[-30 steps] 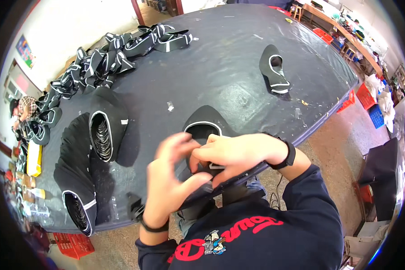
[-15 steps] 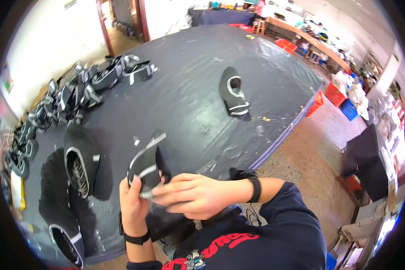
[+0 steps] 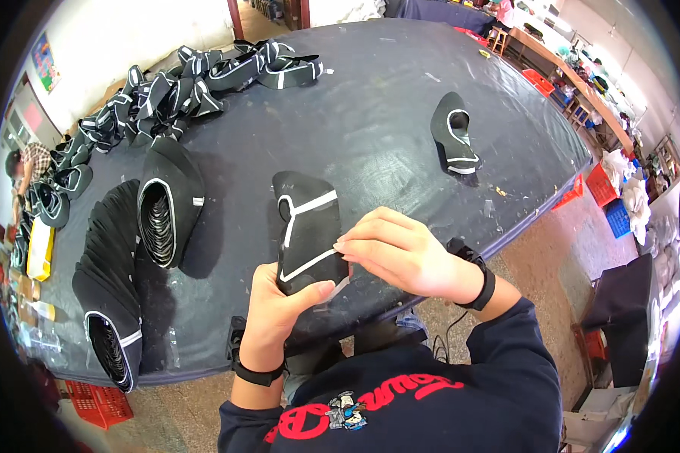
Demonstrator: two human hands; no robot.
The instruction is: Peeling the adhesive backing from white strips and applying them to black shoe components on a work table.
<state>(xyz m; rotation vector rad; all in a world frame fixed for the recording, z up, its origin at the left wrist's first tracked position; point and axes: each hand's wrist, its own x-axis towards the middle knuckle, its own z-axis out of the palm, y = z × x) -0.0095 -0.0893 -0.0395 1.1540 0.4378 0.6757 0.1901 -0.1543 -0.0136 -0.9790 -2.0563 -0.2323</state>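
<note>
A black shoe upper [image 3: 310, 230] with white tape lines is held over the near edge of the table, its side facing up. My left hand [image 3: 273, 309] grips its near end, thumb on top and the other fingers hidden beneath. At its right edge, my right hand [image 3: 415, 258] pinches with fingertips together at the end of a white tape line. A pale strip shows under the upper's near right corner. To the left lie two nested stacks of similar uppers, a longer stack [image 3: 107, 264] and a shorter stack [image 3: 177, 170]. Farther off to the right, a single upper [image 3: 451, 136] rests alone.
Many loose uppers [image 3: 177, 90] are heaped along the table's far left side. The dark covered table [image 3: 378, 113] has a curved-looking near edge close to my body. Red crates [image 3: 601, 185] and a blue crate [image 3: 617, 217] stand on the floor at right. Another person [image 3: 34, 166] is at far left.
The upper has been turned from a bent, edge-on pose to lie flatter and more open. My right hand has moved right, from near my left thumb to the upper's right edge. The whole view has shifted.
</note>
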